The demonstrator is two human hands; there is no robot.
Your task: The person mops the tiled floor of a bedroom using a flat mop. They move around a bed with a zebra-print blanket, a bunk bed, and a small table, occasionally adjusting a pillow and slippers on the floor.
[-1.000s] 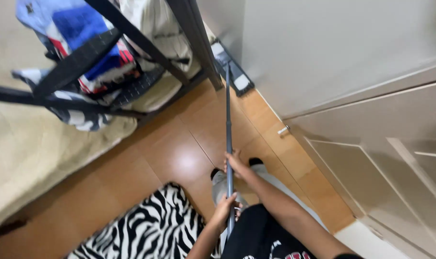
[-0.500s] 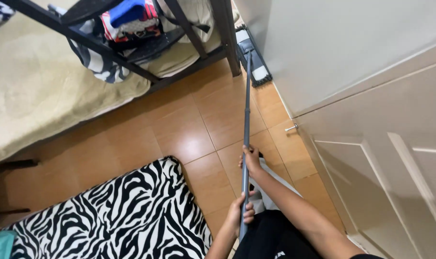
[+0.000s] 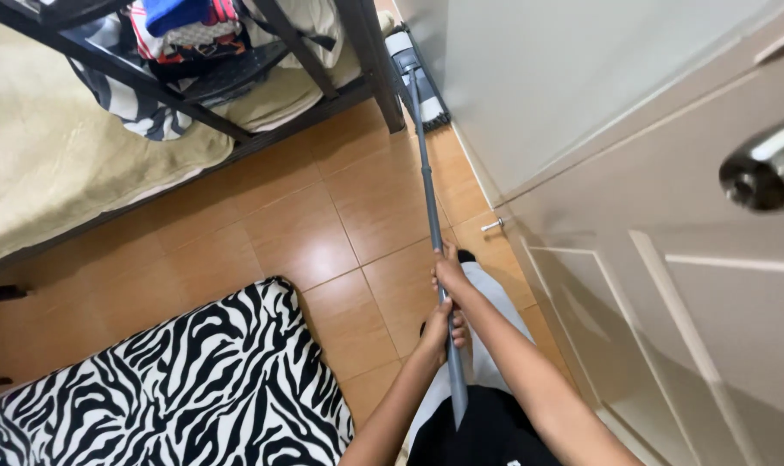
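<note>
While both hands grip the pole (image 3: pixel 428 198), mopping is under way, judging by the reach | rug (image 3: pixel 167 388) at left, untouched | left hand (image 3: pixel 438 330) fingers wrapped tight low on pole | right hand (image 3: pixel 451 274) closed just above | mop head (image 3: pixel 416 73) on tiles by bed leg (image 3: pixel 370 60), against the wall; a pull back seems called for.

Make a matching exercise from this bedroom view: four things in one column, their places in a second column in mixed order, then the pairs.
Things:
1. mop head
2. zebra-print rug
3. door knob
4. right hand

Places:
A. at the right edge of the view, on the door
B. higher of two hands on the grey mop handle
C. on the tiles at lower left
D. against the wall by the black bed leg

Pairs: 1-D, 2-C, 3-A, 4-B
</note>
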